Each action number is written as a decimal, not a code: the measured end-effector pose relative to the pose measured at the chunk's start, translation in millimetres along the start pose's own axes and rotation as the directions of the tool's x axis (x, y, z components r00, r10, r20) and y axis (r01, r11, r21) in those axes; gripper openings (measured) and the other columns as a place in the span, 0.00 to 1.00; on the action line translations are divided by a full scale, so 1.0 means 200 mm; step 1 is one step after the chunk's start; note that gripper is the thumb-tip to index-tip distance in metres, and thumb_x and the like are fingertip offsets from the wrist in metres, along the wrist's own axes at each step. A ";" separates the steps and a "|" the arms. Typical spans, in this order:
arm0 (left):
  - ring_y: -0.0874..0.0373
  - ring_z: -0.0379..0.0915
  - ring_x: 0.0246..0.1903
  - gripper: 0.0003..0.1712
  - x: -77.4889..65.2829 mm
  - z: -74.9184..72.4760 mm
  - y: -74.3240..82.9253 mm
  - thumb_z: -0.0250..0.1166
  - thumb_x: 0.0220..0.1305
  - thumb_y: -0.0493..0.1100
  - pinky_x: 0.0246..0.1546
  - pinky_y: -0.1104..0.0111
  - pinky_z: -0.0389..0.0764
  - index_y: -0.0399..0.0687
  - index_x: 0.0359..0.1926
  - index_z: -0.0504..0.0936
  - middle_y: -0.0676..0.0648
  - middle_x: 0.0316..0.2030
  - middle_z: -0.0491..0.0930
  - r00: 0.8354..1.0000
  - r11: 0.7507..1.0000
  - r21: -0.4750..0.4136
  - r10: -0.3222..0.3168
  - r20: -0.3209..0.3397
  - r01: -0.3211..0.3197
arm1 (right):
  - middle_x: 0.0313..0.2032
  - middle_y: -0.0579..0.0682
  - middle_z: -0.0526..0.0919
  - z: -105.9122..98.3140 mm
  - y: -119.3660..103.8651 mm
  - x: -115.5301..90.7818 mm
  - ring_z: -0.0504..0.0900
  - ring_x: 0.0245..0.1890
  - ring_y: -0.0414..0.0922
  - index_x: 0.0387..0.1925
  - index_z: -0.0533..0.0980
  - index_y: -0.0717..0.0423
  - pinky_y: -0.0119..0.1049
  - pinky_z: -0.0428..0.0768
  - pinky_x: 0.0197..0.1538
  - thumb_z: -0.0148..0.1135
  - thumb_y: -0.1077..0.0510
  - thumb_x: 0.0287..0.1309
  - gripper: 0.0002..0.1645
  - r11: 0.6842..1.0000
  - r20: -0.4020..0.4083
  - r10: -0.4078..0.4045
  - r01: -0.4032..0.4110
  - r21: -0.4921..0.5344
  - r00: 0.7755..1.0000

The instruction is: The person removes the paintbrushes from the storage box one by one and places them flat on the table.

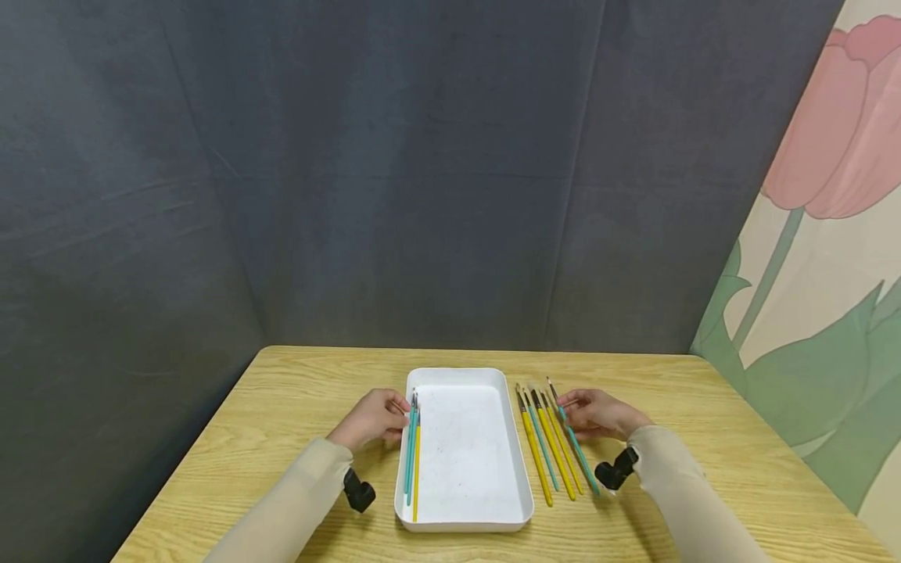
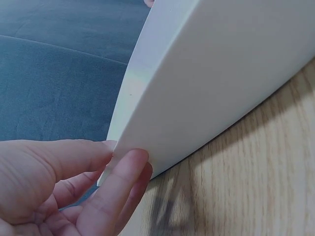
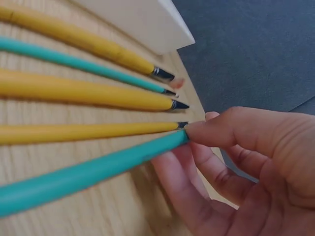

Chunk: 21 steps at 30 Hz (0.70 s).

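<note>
A white rectangular tray point(image 1: 468, 453) lies on the table. My left hand point(image 1: 375, 417) pinches its left rim, thumb over the edge and fingers against the outer wall point(image 2: 197, 83). Along that side inside the tray lie teal paintbrushes point(image 1: 410, 457) and a yellow paintbrush point(image 1: 417, 485), bristles pointing away from me. To the right of the tray, my right hand point(image 1: 598, 413) pinches a teal paintbrush point(image 3: 98, 169) near its metal collar, between thumb and fingers. This brush is the rightmost of a row; its bristle end is hidden by the thumb in the right wrist view.
Between the tray and my right hand, several yellow paintbrushes point(image 1: 535, 457) and a thinner teal paintbrush point(image 1: 543, 446) lie side by side on the wooden table point(image 1: 317, 375). A dark curtain point(image 1: 422, 195) hangs behind the table, with a tulip-painted wall point(image 1: 831, 234) at the right.
</note>
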<state>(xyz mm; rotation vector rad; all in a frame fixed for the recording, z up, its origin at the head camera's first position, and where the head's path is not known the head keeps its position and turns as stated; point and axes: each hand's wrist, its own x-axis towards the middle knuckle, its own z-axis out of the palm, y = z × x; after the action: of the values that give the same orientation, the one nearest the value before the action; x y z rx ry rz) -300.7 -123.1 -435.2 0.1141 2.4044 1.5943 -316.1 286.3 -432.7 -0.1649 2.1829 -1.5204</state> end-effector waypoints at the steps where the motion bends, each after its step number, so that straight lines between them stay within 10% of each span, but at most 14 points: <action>1: 0.56 0.74 0.27 0.09 0.00 0.00 0.00 0.63 0.60 0.28 0.27 0.67 0.82 0.31 0.42 0.76 0.43 0.31 0.73 1.000 1.000 -0.002 -0.003 -0.001 0.003 | 0.45 0.56 0.73 0.00 0.01 0.00 0.76 0.35 0.43 0.60 0.62 0.72 0.37 0.83 0.39 0.55 0.71 0.56 0.29 1.000 -0.010 0.007 -0.007 -0.008 1.000; 21: 0.56 0.74 0.26 0.10 0.01 0.00 0.00 0.63 0.59 0.27 0.26 0.67 0.82 0.31 0.42 0.76 0.43 0.31 0.73 1.000 1.000 0.000 -0.004 -0.002 0.004 | 0.34 0.49 0.72 0.04 0.01 0.03 0.70 0.23 0.41 0.53 0.69 0.67 0.34 0.79 0.29 0.56 0.72 0.49 0.26 0.993 -0.092 0.082 -0.089 -0.075 0.992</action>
<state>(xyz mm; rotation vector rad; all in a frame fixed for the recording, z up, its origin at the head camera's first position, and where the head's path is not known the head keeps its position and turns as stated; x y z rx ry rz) -301.9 -122.6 -435.4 0.1075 2.4048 1.5934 -318.1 278.4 -439.1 -0.0292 2.2900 -1.4205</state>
